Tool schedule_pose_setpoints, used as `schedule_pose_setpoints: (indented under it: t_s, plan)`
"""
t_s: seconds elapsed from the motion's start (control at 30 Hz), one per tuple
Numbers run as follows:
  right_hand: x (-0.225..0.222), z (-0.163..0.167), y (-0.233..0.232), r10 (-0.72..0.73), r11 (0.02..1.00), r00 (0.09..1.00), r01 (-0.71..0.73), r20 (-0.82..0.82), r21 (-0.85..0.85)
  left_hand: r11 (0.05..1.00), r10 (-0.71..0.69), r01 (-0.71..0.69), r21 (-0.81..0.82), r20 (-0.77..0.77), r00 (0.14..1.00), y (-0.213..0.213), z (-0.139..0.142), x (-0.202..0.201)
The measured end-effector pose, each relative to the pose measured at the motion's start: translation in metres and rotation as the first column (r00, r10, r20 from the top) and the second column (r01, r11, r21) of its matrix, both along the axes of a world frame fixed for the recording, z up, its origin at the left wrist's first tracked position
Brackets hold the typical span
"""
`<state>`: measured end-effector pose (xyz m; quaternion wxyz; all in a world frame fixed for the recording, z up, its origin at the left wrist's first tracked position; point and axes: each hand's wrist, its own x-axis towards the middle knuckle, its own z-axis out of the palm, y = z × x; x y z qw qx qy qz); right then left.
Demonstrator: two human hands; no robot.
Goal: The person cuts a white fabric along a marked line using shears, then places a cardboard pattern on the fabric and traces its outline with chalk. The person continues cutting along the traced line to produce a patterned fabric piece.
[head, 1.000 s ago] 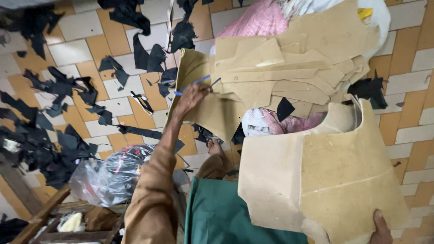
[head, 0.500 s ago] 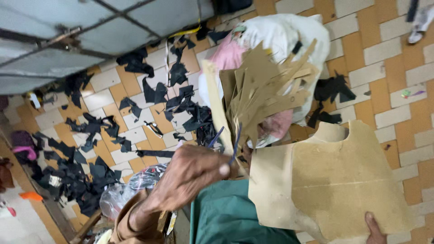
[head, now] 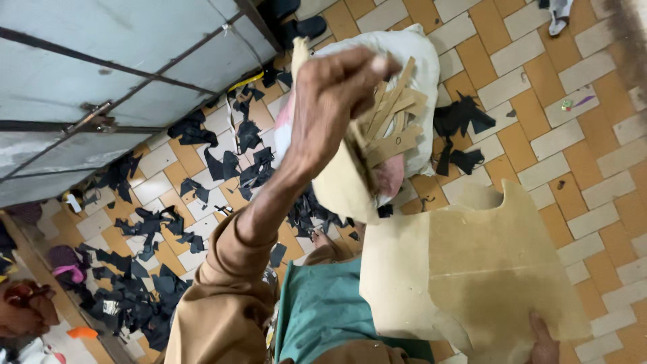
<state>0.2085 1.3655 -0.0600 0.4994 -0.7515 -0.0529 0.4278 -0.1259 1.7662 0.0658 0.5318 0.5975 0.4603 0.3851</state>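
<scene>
The tiled floor [head: 539, 61], in orange and pale squares, fills most of the view, and a grey metal panel [head: 101, 67] with thin bars runs along the upper left. Across the floor lie black fabric scraps [head: 145, 226] in loose heaps, thickest at the lower left and thinner toward a white sack [head: 411, 74] that lies near the top centre. Low on the right, a large cardboard pattern piece [head: 485, 269] shaped like a garment panel with a curved cut-out is held up from its bottom edge by the right hand [head: 542, 340] — only a thumb and part of the palm show, pinching the card. Above it, the left hand [head: 337, 87] is raised in a brown sleeve [head: 222, 296] and clenched around a bundle of cardboard pattern pieces [head: 377, 141], narrow strips fanning out of the grip and a wider rounded piece hanging below. As a judgement, the gathering of patterns looks well advanced: both hands already hold card off the floor, and no other card shows lying loose on the tiles, while the scraps remain scattered. A green cloth [head: 323, 310] lies across the lap at the bottom. Much is unclear — the right hand is cut by the frame edge, the bundle hides part of the sack and something pink behind it, and the coloured clutter at the far lower left is too small to tell.
</scene>
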Motion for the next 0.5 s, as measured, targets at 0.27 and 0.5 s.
schedule_pose_setpoints:
  t_s: [0.27, 0.5]
  plan:
    - [0.011, 0.011, -0.003, -0.004, 0.999, 0.989, 0.01, -0.151, 0.04, 0.945, -0.053, -0.085, 0.317, 0.403, 0.914, 0.012, 0.049, 0.008]
    - [0.022, 0.008, 0.001, 0.015, 1.0, 0.988, -0.012, -0.154, 0.024, 0.882, 0.458, -0.355, -0.31, 0.387, 0.8, -0.107, -0.042, -0.051]
